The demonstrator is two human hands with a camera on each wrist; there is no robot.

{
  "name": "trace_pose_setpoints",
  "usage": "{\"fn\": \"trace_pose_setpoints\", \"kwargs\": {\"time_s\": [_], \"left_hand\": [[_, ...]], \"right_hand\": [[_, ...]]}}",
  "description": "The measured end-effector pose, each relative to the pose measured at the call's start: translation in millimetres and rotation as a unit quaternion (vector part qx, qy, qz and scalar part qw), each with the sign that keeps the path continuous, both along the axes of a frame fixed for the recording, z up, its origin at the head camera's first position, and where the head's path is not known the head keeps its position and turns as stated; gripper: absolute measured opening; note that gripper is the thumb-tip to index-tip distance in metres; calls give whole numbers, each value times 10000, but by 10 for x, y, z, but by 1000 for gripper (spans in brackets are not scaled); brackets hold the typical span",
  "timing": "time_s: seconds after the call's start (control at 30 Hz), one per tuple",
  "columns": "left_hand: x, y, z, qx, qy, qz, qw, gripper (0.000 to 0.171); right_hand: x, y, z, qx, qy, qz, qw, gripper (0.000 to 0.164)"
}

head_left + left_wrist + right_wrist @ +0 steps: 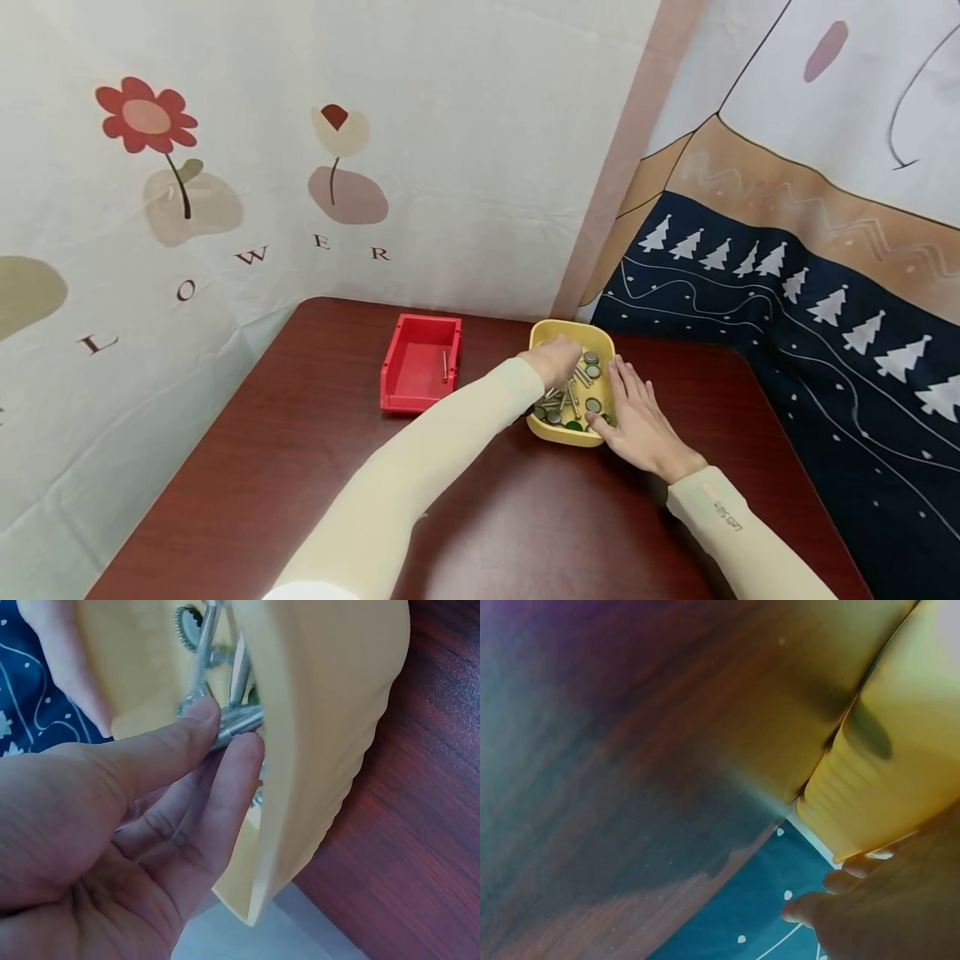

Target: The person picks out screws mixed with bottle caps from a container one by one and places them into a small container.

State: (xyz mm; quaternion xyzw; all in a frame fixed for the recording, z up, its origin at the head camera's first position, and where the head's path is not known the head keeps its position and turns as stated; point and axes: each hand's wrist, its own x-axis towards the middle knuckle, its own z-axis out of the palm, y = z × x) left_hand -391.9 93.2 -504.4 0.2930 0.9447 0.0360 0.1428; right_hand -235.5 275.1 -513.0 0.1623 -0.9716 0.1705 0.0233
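Dark red-brown table (517, 517) stands against a pale printed wall cloth (480, 125); navy tree-patterned cloth (697, 287) hangs at right. Yellow tray (566, 437) sits toward the table's far side, right of a red bin (416, 367) containing one small metal piece (445, 367). Left hand (553, 358) pinches a metal rod (241, 724) between thumb and fingers, inside the tray; its fingertips are hidden in the head view. Right hand (645, 429), fingers extended, rests at the tray's right rim. Right-wrist view blurred, tinted; both sleeves cut off.
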Motion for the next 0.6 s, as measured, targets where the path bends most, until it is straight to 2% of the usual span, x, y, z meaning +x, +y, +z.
{"fn": "trace_pose_setpoints", "kwargs": {"time_s": [0.03,0.1,0.2,0.27,0.37,0.47,0.6], "left_hand": [[37,-29,62,80,-24,35,10000,26],[241,-132,293,268,6,106,9996,25],[545,-293,621,494,41,233,9985,34],[703,-398,791,580,77,228,9980,38],[762,-466,822,691,181,263,9971,36],[765,-502,811,804,277,267,9960,36],[776,-563,827,1081,235,285,9935,35]], "right_hand": [[1,0,8,9,6,3,10000,99],[-1,-1,20,20,0,6,10000,100],[-2,-11,20,7,-38,-20,10000,100],[0,-15,14,6,-70,-27,10000,101],[9,-14,7,10,-88,-39,10000,101],[13,-5,8,-6,-98,-46,9999,101],[11,5,7,-24,-125,-46,9999,100]]}}
